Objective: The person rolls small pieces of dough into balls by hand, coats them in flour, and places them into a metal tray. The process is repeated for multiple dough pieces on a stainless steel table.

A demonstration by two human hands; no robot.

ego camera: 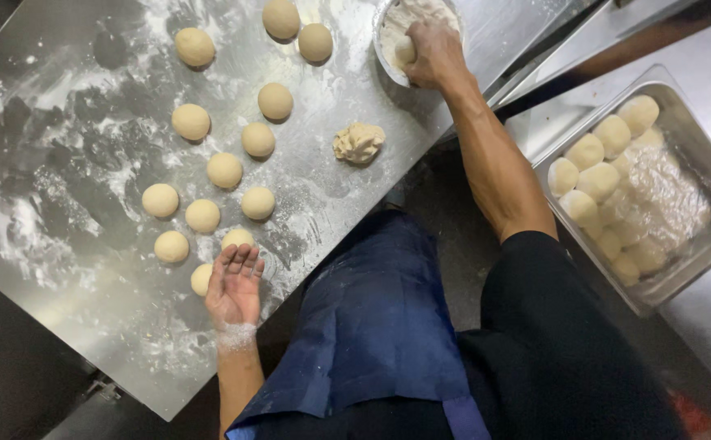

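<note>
1. Right hand [433, 53], top centre of the frame, grips a dough ball [405, 51] inside a floury bowl [381, 49].
2. Left hand [235, 285], lower left of centre, lies palm up and open at the table [62, 244] edge, holding nothing, flour on its wrist.
3. Two balls [238, 238] sit just beside its fingertips.
4. More balls dot the floured table; a rough lump [358, 142] lies below the bowl.
5. A tray [697, 122] at right holds balls under plastic film.
</note>
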